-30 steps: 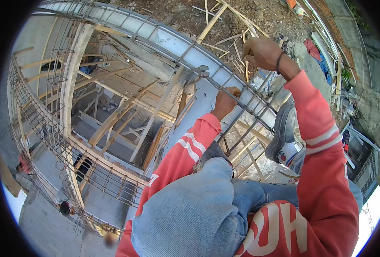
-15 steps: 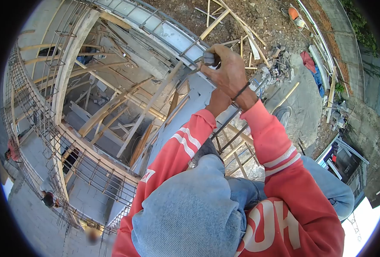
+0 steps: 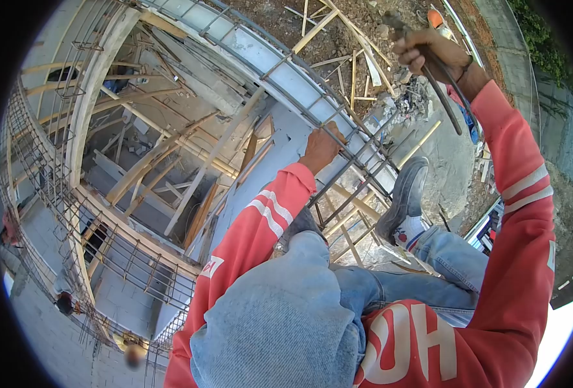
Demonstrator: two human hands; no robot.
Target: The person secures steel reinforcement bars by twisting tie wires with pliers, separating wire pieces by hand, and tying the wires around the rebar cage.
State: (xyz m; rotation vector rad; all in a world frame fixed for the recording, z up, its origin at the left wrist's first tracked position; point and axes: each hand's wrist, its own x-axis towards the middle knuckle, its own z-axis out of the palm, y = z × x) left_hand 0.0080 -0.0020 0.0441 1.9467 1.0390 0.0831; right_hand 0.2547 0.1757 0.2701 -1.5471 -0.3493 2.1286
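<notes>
My right hand (image 3: 436,57) is raised at the upper right, closed around dark pincers (image 3: 443,102). Two long handles of the tool hang below the fist, and its blurred head points to the upper left. Lower and to the left, my left hand (image 3: 323,147) is closed at the near side of a rebar cage (image 3: 357,160). Its fingers appear wrapped on a bar, though their tips are hidden. The cage runs along the top of a pale beam (image 3: 267,59), with crossing ties along its length.
My shoe (image 3: 406,197) is beside the cage, high above rubble (image 3: 400,97). Wooden props (image 3: 170,149) stand in the deep opening at left. Another rebar cage (image 3: 141,262) curves along the left. Other people, one with a dark head (image 3: 65,302), are at far left.
My right hand has moved from beside my left hand up and to the right, with the pincers in it. My left hand stays near the cage. My shoe shows more fully.
</notes>
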